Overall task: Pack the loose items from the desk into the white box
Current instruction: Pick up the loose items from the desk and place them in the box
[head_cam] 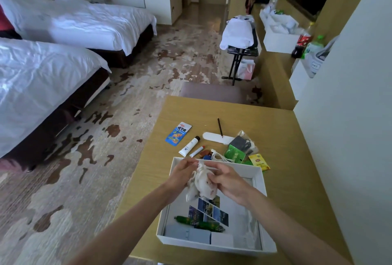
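The white box (261,182) stands open at the desk's near edge. Inside lie photo cards (214,211), a green wrapped stick (199,224) and some white and grey flat items. Above the box, my left hand (182,174) and my right hand (227,182) both hold a crumpled white cloth bundle (202,185). Beyond the box on the desk (275,128) lie a blue snack packet (178,133), a white tube (189,146), a small white stick (196,151), a white case (216,137), a pencil (220,127), a white cable (222,157), green sachets (234,154), a yellow tea bag (259,161) and a clear bag of dark items (244,142).
A wall runs along the desk's right side. A padded stool (212,92) stands beyond the desk's far edge. Two beds fill the left of the room, with patterned carpet between. Further back stand a luggage rack (239,52) and a counter with bottles (303,41).
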Demonstrator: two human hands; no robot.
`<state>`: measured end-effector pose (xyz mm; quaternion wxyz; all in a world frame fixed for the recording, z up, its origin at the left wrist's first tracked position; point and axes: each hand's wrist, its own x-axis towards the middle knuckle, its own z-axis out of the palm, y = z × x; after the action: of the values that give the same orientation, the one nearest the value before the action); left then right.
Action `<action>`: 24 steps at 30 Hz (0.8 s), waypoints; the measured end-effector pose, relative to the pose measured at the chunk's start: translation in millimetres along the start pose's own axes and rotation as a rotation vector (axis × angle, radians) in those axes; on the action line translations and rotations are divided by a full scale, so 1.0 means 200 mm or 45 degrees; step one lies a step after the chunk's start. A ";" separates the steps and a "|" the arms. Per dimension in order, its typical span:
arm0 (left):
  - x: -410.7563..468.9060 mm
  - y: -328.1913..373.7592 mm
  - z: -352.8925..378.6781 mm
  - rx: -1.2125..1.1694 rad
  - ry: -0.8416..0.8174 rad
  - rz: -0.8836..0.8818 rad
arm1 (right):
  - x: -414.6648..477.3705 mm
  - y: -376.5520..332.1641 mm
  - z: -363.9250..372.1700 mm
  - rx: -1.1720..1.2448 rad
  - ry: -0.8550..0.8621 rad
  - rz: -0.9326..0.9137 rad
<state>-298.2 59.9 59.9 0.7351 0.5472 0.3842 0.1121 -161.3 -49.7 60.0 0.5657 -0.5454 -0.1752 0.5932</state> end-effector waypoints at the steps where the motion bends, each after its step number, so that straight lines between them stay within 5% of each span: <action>1: 0.01 0.01 -0.01 -0.112 -0.011 -0.024 | 0.01 0.01 0.01 -0.024 0.026 -0.006; 12: 0.06 0.11 -0.05 -0.375 -0.384 -0.016 | 0.06 0.04 0.01 0.271 0.188 -0.054; 19: 0.11 0.13 0.00 -0.547 -0.292 0.014 | 0.03 0.07 -0.02 0.485 0.144 -0.067; 24: 0.13 0.13 0.01 -0.654 -0.212 -0.012 | 0.01 0.02 0.01 0.025 0.012 -0.050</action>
<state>-272.0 83.6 71.0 0.8793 0.3484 0.2840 0.1572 -164.3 -49.5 55.7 0.5834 -0.5391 -0.1774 0.5811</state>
